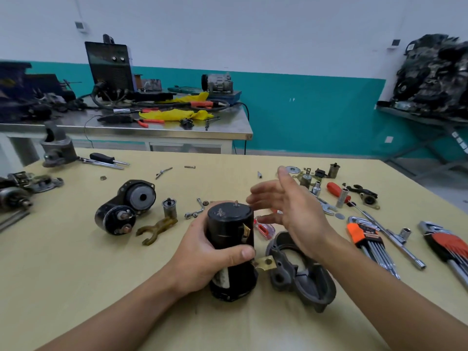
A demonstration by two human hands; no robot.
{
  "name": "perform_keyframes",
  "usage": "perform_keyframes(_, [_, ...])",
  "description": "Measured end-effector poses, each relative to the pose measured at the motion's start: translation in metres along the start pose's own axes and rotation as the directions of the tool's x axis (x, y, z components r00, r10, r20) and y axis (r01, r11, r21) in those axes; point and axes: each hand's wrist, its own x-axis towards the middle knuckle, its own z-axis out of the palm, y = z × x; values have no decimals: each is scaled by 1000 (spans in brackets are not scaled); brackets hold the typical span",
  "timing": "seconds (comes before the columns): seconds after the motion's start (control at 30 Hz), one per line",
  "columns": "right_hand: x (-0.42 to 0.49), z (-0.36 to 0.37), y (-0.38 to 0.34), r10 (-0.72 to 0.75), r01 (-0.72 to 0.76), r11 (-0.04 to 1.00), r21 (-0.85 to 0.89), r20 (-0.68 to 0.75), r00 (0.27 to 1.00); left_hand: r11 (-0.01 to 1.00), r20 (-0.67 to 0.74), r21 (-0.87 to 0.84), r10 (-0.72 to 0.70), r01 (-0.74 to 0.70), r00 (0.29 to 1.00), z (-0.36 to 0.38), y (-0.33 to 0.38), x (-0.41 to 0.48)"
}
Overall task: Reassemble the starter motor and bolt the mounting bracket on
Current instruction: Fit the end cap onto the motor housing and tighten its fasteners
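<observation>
- Left hand (202, 259) nearest the lens: fingers and thumb wrapped round the middle of the black motor body (230, 231), a firm clasp. Judged to be steadying it so that it cannot tip or roll while work goes on at the top end.
- Motor body stands upright on the yellow table (76, 287), near centre. Two thin studs (236, 203) poke up from its top cap. A brass terminal tab (264, 263) juts from the lower right side.
- Right hand (291, 211) hangs just beside the top cap with fingers spread and slack, holding nothing. Slightly blurred. Reads as between picks, with the next part not yet chosen.
- Grey cast housing (304, 274) lies open side up just right of the motor body. Probably parked within reach as the next piece to mate. Cannot tell whether the brass tab touches it.
- Solenoid assembly (126, 206) and forked lever (157, 229) lie apart to the left, not yet fitted.
- Orange-holder hex keys (367, 239), sockets (343, 197) and a spanner (325, 205) are spread to the right, on the free hand's side.
- Estimate: early in reassembly, bracket not yet bolted on.
</observation>
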Motion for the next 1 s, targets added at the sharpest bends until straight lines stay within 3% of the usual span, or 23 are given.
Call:
perform_keyframes(0.1, [-4, 2, 2, -70, 71, 996, -51, 28, 997, 1000, 20, 13, 0, 0, 1000, -1, 0, 1])
perform_keyframes(0.17, [-8, 3, 3, -214, 219, 970, -104, 62, 975, 1000, 39, 1, -3, 3, 999, -1, -1, 2])
perform_keyframes(0.27, [-14, 3, 4, -436, 468, 857, -217, 180, 882, 1000, 64, 5, -10, 10, 998, -3, 0, 2])
perform_keyframes(0.43, [-19, -1, 1, -521, 606, 701, -375, 311, 795, 992, 85, -113, -55, 65, 995, -3, 3, 0])
perform_keyframes(0.6, [-21, -3, -2, -486, 625, 658, -419, 398, 778, 934, 37, -330, -134, 139, 990, 9, -3, -2])
perform_keyframes(0.77, [-22, -1, -3, -472, 626, 664, -410, 420, 775, 960, -87, -279, -65, 39, 994, 13, -3, -3])
perform_keyframes(0.9, [-22, -4, -3, -471, 632, 649, -424, 428, 771, 989, -182, -117, 65, -87, 981, 2, 9, 5])
perform_keyframes(1.0, [-16, -10, -4, -485, 577, 682, -450, 312, 817, 966, -343, -178, 116, -186, 932, -19, 31, 18])
